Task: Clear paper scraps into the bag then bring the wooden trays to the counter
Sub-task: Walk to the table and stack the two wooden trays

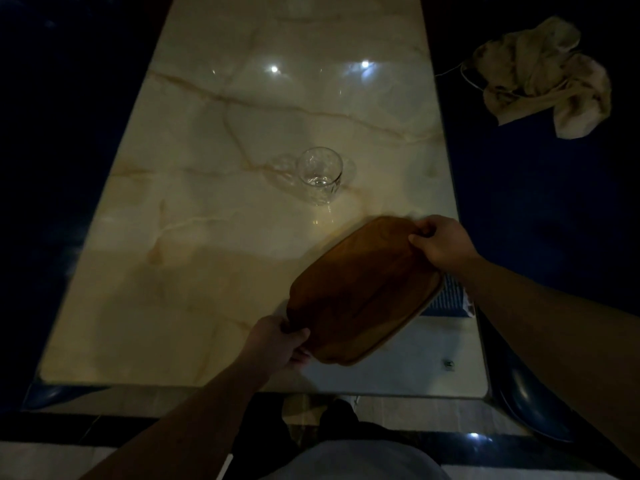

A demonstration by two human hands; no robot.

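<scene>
While the left hand (280, 341) grips the near corner of the brown wooden tray with rounded corners (363, 292), the right hand (440, 242) pinches its far corner. So both hands are closed on the tray, which is tilted over the near right part of the shiny cream marble table (207, 271). Whether a second tray sits under it, I cannot tell. If the grip is loose, the tray could slip and bang the table. A clear drinking glass (320, 174) stands near the tray's far end; a swing that way could knock it over. A crumpled beige cloth (543, 77) lies well apart.
</scene>
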